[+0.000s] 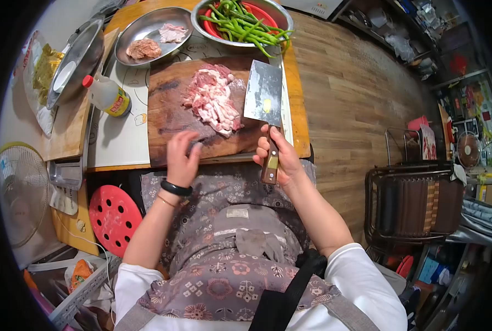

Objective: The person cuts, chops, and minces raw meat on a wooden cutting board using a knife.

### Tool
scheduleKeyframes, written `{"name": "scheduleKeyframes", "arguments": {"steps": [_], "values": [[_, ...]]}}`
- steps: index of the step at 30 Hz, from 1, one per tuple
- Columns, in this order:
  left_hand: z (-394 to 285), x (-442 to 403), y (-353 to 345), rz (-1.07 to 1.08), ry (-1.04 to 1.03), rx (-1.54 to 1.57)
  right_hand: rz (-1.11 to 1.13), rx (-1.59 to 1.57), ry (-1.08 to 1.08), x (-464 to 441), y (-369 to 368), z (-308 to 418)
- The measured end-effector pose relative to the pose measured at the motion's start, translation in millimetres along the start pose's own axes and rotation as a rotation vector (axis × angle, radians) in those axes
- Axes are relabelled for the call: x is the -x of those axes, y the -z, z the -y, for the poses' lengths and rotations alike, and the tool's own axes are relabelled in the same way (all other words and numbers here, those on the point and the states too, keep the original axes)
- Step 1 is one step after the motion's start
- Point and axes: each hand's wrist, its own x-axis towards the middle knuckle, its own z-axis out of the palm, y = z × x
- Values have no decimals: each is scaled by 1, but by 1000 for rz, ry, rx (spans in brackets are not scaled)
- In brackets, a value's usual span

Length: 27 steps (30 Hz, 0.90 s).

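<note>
My right hand (pixel 279 154) is closed round the brown wooden handle of a cleaver (pixel 263 91). Its broad blade points away from me over the right edge of a wooden cutting board (pixel 166 105). A pile of cut raw meat (pixel 213 102), pink with pale fat, lies in the middle of the board. Near the board's front edge is my left hand (pixel 183 157), its fingers bent and thumb apart, slightly blurred. A small grey shape shows by its fingertips; I cannot make out what it is. A black band circles the left wrist.
Behind the board stand a metal dish (pixel 156 54) with minced meat (pixel 143 48) and a pale meat piece, and a steel bowl (pixel 285 39) of green peppers (pixel 240 25). A red-capped bottle (pixel 109 96) stands left. A red stool (pixel 115 219) and fan (pixel 21 193) are lower left.
</note>
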Motion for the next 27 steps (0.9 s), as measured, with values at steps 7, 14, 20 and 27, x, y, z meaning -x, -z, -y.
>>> {"name": "scheduleKeyframes", "arguments": {"steps": [7, 14, 20, 27], "values": [[-90, 26, -10, 186, 193, 524, 111, -13, 15, 10, 6, -11], [-88, 39, -23, 156, 371, 676, 72, -19, 12, 15, 1, -19], [-82, 29, -26, 115, 335, 677, 28, -1, 1, 16, -1, -19], [-96, 22, -16, 64, 175, 475, 59, -147, -25, 17, -2, -17]]}}
